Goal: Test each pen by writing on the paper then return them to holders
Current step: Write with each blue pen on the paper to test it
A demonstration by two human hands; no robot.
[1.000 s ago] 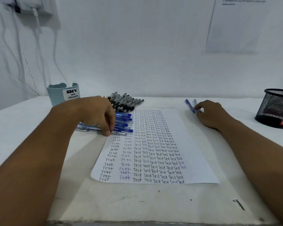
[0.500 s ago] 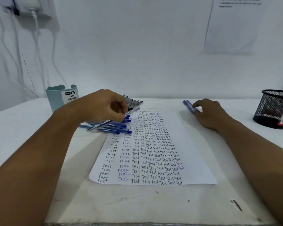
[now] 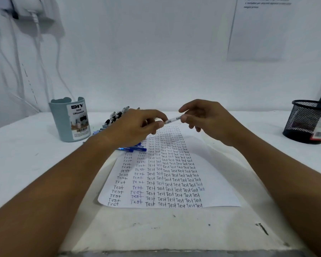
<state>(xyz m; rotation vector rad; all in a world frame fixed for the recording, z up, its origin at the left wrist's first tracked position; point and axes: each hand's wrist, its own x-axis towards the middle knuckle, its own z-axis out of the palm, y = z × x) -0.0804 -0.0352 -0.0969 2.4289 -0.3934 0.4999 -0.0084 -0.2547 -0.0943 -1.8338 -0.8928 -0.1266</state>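
Both hands meet above the paper (image 3: pixel 211 182) — the left hand (image 3: pixel 135 127) and right hand (image 3: pixel 208 119) each pinch one pen (image 3: pixel 172 119). Blue pens (image 3: pixel 135 149) lie beneath the left wrist.

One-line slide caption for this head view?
Both hands, left hand and right hand, hold one pen above the paper filled with "Test".

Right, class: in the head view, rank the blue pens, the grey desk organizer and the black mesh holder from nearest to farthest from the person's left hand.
1. Blue pens: directly beneath the left hand.
2. Grey desk organizer: further left.
3. Black mesh holder: far right, beyond the right hand.
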